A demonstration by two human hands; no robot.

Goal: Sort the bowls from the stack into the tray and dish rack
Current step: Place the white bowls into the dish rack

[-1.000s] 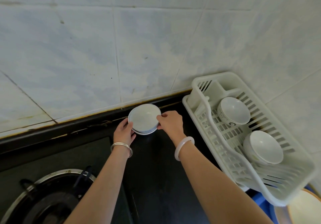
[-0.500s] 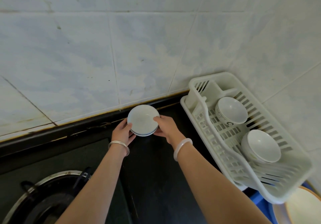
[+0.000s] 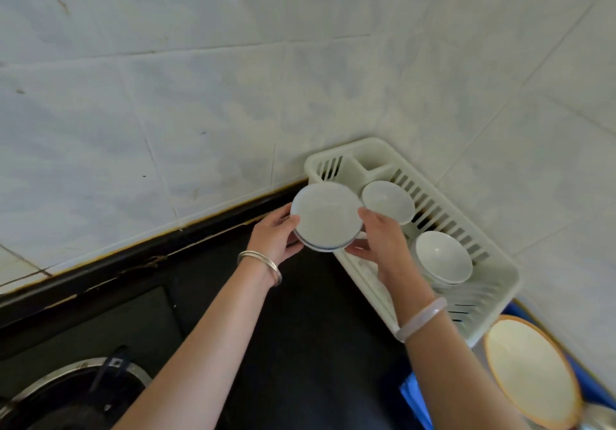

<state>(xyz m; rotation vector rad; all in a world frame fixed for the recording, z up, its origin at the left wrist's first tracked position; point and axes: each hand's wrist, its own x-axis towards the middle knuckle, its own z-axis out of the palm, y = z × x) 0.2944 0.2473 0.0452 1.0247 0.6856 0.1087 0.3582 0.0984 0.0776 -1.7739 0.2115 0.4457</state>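
Note:
A small stack of shallow white bowls [image 3: 325, 218] with a thin blue rim line hangs in the air over the near left edge of the white plastic dish rack [image 3: 493, 291]. My left hand [image 3: 275, 238] grips the stack's left side and my right hand [image 3: 381, 241] grips its right side. Two deeper white bowls sit inside the rack: one at the back [image 3: 388, 201] and one in the middle [image 3: 443, 258]. The rack's near left part is hidden behind my right forearm.
A black countertop [image 3: 300, 346] runs along the tiled wall. A gas burner [image 3: 76, 393] sits at the bottom left. At the bottom right a white plate with an orange rim [image 3: 530, 373] lies on something blue [image 3: 413, 399].
Both hands have lifted the stack off the counter and carried it right, from beside the rack to above the rack's left edge.

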